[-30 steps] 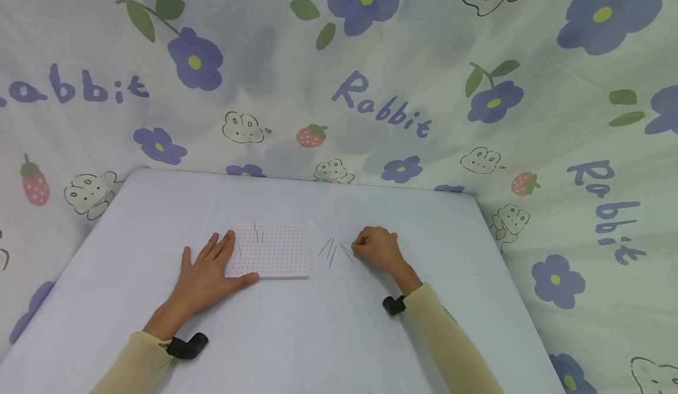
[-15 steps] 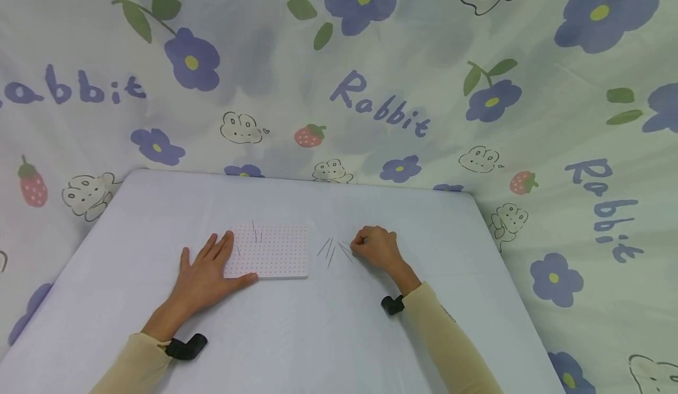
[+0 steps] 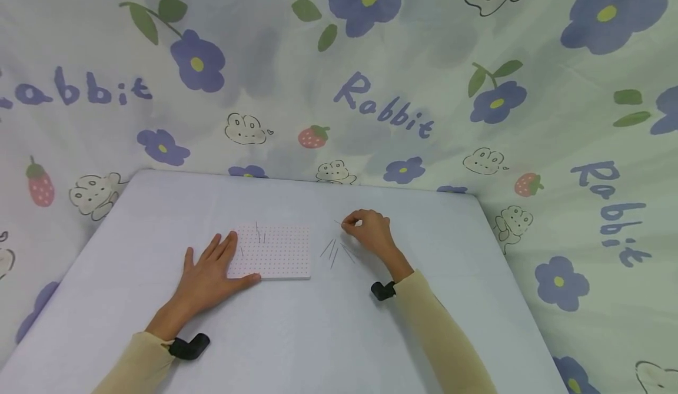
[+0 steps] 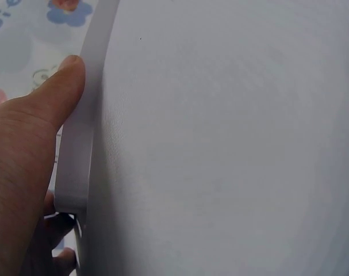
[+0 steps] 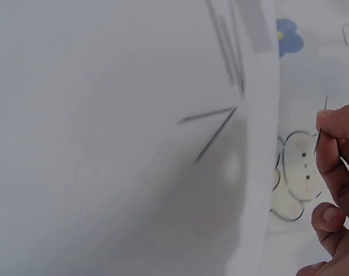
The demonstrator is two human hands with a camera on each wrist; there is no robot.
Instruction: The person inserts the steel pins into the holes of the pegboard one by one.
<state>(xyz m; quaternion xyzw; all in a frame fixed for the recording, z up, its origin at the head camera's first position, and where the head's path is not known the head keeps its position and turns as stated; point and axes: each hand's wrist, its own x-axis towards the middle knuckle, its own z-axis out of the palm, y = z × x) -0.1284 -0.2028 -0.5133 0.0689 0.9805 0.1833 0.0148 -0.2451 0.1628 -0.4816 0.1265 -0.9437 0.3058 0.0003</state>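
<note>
A white board with a grid of small dots (image 3: 281, 258) lies flat on the table. Several thin dark needles (image 3: 258, 233) stand up from its left part. My left hand (image 3: 206, 279), fingers spread, rests along the board's left side; its thumb touches the front edge, and the left wrist view shows that thumb against the board's side (image 4: 79, 155). Right of the board, my right hand (image 3: 371, 229) pinches one needle (image 5: 326, 103) between thumb and forefinger, raised above the table. Below it, several loose needles (image 3: 333, 258) lie fanned out, blurred in the right wrist view.
A white cloth covers the table (image 3: 318, 335). Behind and beside it hangs a curtain (image 3: 296, 76) printed with flowers, rabbits and strawberries. Each wrist carries a black camera, one on the left (image 3: 189, 347) and one on the right (image 3: 382, 291).
My right hand has lifted a needle off the loose group and moved up and slightly left, away from the ones still lying there. The left hand and the board have stayed in place.
</note>
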